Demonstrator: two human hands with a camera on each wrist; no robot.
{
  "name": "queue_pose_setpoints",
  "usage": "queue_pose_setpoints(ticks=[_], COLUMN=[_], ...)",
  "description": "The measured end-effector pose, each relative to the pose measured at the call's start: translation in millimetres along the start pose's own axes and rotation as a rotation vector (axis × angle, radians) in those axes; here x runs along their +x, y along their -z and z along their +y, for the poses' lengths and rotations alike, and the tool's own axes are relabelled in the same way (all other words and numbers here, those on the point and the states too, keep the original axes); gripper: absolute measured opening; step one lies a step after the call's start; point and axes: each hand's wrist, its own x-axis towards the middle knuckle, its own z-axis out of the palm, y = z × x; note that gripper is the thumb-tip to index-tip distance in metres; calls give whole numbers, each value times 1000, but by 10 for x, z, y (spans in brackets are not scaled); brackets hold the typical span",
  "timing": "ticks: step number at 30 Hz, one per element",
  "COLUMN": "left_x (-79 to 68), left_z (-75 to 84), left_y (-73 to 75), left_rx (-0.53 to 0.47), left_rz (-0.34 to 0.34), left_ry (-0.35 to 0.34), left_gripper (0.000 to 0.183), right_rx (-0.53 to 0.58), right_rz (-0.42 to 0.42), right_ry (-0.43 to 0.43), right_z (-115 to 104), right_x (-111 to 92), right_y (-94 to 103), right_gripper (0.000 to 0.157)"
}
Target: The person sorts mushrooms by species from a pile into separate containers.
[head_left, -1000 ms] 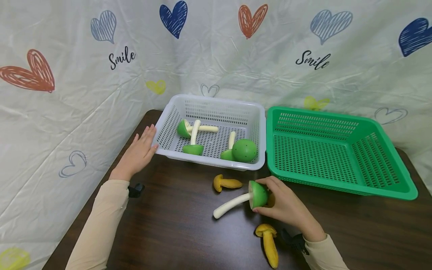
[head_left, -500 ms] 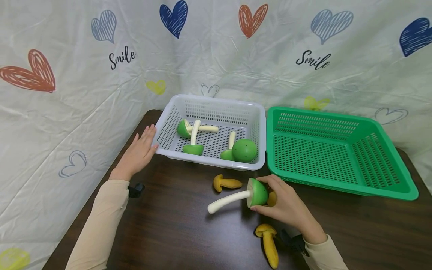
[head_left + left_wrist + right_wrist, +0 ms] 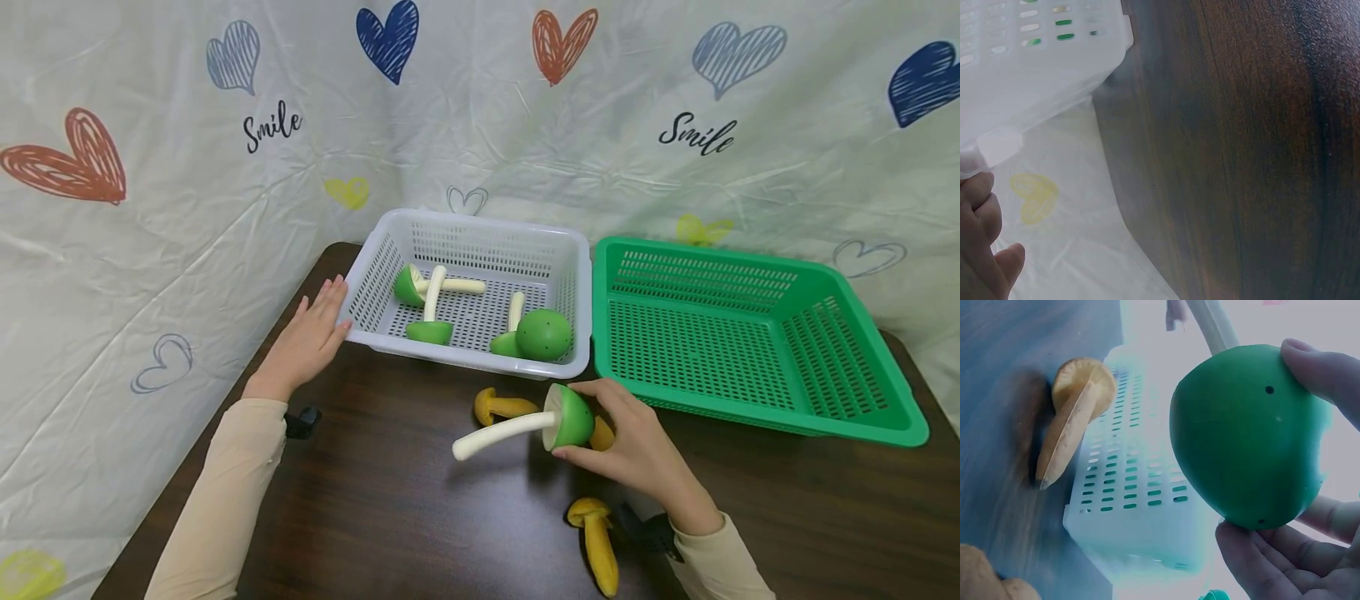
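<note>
My right hand (image 3: 637, 442) grips a toy mushroom by its green cap (image 3: 574, 417), held above the table with its white stem pointing left. In the right wrist view the thumb and fingers pinch the dotted green cap (image 3: 1247, 437) from opposite sides. My left hand (image 3: 303, 342), fingers straight, rests against the left side of the white basket (image 3: 465, 357). Inside that basket lie several green-capped mushrooms (image 3: 543, 335). A yellow-brown mushroom (image 3: 510, 407) lies on the table behind the held stem. Another brownish one (image 3: 602, 433) is partly hidden by my right hand.
A green basket (image 3: 750, 414) stands right of the white one, nothing seen inside it. Nearer the front of the dark wooden table (image 3: 390, 500) lies a yellow mushroom (image 3: 597, 546), beside my right wrist. A white printed cloth (image 3: 480, 108) hangs behind and to the left.
My right hand has lifted the green-capped mushroom off the table and moved it slightly up and left, its stem tilting up. My left hand stays in place at the white basket.
</note>
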Motion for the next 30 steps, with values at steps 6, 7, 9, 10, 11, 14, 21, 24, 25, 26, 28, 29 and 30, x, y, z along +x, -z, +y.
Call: queue_pose_setpoints(ticks=[6, 7, 9, 10, 11, 14, 21, 24, 25, 26, 28, 29, 30], left_x=[-6, -6, -7, -7, -5, -1, 4, 2, 3, 3, 2, 1, 1], left_z=[8, 9, 12, 13, 14, 20, 25, 24, 25, 26, 25, 25, 25], left_y=[6, 7, 8, 9, 10, 14, 23, 24, 24, 23, 21, 20, 18], left_rx=[1, 1, 1, 1, 1, 1, 7, 8, 9, 10, 8, 8, 7], left_rz=[-1, 0, -1, 0, 0, -3, -10, -11, -11, -11, -11, -12, -13], left_ry=[0, 1, 0, -1, 2, 9, 16, 15, 16, 16, 14, 14, 15], left_gripper=[62, 62, 62, 62, 62, 63, 63, 63, 63, 63, 63, 63, 63], right_rx=[26, 33, 46, 53, 60, 69, 83, 101, 107, 116, 139, 146, 153], right_rz=[43, 49, 59, 63, 67, 80, 127, 150, 156, 162, 173, 179, 185], right_ry=[10, 13, 15, 17, 17, 13, -56, -99, -113, -127, -156, -168, -179], right_z=[-9, -10, -10, -9, -9, -5, -42, -51, -54, -56, -64, -67, -71], right_x=[80, 93, 118, 129, 141, 177, 283, 328, 346, 365, 405, 427, 449], right_y=[-13, -15, -20, -23, -27, -38, -49, -79, -90, -103, -127, -141, -154], right_gripper=[67, 67, 68, 68, 69, 69, 69, 68, 68, 67, 67, 66, 66])
